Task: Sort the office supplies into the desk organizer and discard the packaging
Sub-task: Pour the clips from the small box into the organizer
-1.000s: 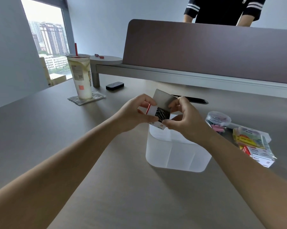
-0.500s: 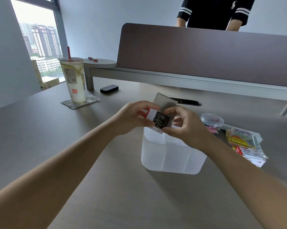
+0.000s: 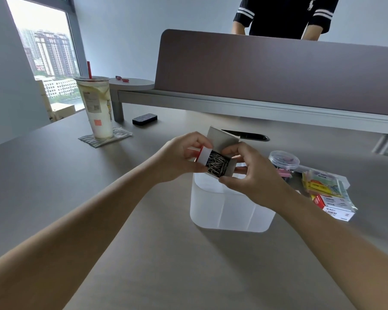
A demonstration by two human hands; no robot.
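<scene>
Both forearms are bare, with no sleeves in view. The left hand [image 3: 179, 158] and right hand [image 3: 253, 175] wear no gloves, rings or watch.

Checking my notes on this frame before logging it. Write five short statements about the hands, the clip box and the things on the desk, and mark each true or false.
1. Both hands hold the small paper clip box above the translucent organizer. True: the left hand and the right hand both grip it.
2. The box flap is closed. False: it stands open, showing paper clips inside.
3. The drink cup stands on a coaster. True.
4. The round clear tub of binder clips sits to the left of the organizer. False: it is to the right.
5. The packets of supplies lie inside the organizer. False: they lie on the desk beside it.
</scene>
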